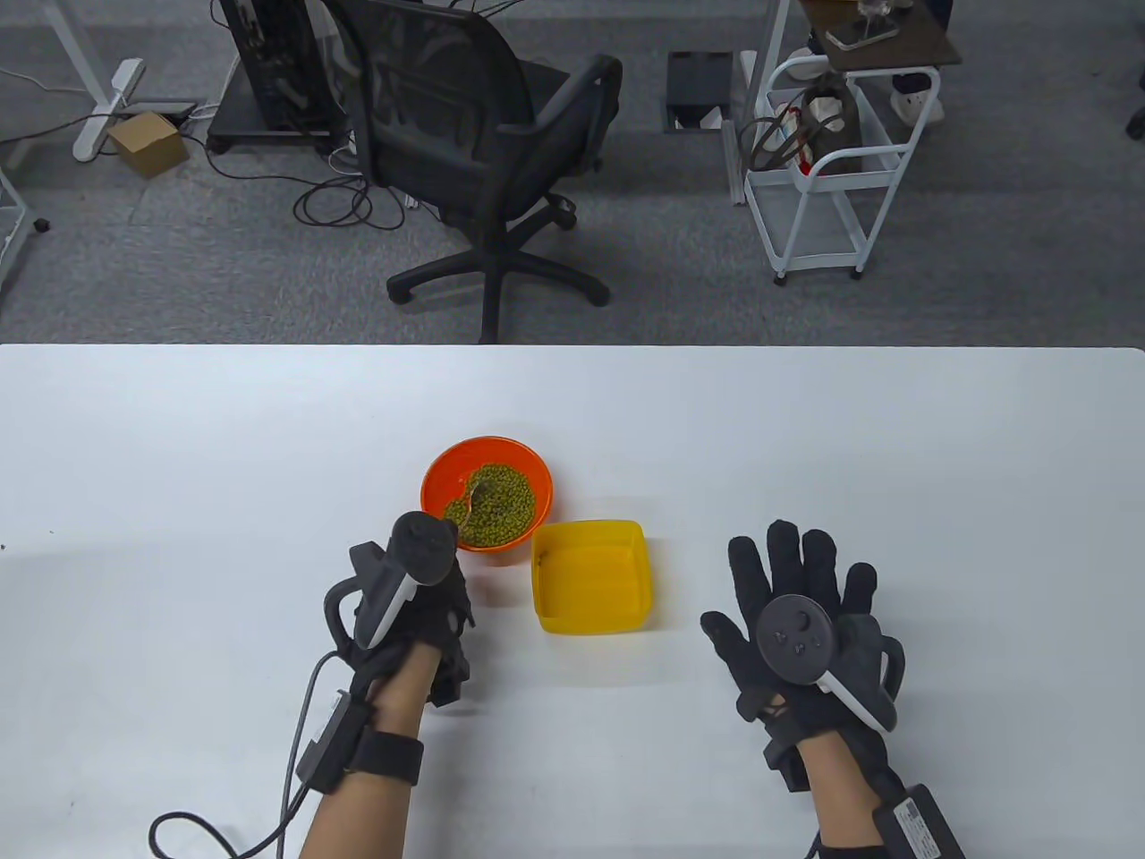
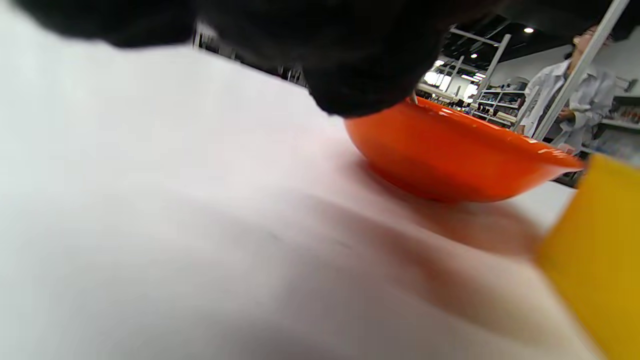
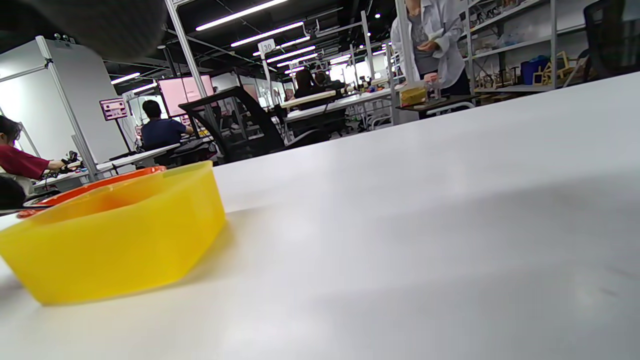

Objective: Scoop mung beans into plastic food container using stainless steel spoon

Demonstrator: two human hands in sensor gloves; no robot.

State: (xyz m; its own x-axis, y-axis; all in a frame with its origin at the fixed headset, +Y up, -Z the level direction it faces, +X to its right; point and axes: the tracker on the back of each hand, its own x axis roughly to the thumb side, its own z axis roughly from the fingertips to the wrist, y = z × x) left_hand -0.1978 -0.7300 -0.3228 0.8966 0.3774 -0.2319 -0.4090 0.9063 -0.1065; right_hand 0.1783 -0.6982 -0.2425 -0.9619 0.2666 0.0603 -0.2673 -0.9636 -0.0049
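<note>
An orange bowl point(image 1: 487, 495) of green mung beans point(image 1: 505, 510) stands mid-table. The stainless steel spoon point(image 1: 476, 491) lies with its bowl in the beans, and its handle runs down-left to my left hand point(image 1: 438, 591). That hand grips the handle at the bowl's near-left rim, with its fingers hidden under the tracker. The yellow plastic container point(image 1: 590, 577) stands just right of and nearer than the bowl, with a small dark speck at its far left corner. My right hand point(image 1: 796, 608) rests flat on the table with fingers spread, to the right of the container.
The white table point(image 1: 179, 465) spans the view. An office chair point(image 1: 483, 152) and a white cart point(image 1: 823, 170) stand beyond its far edge. In the left wrist view the orange bowl point(image 2: 450, 155) and the yellow container point(image 2: 600, 240) sit close under my glove point(image 2: 350, 60).
</note>
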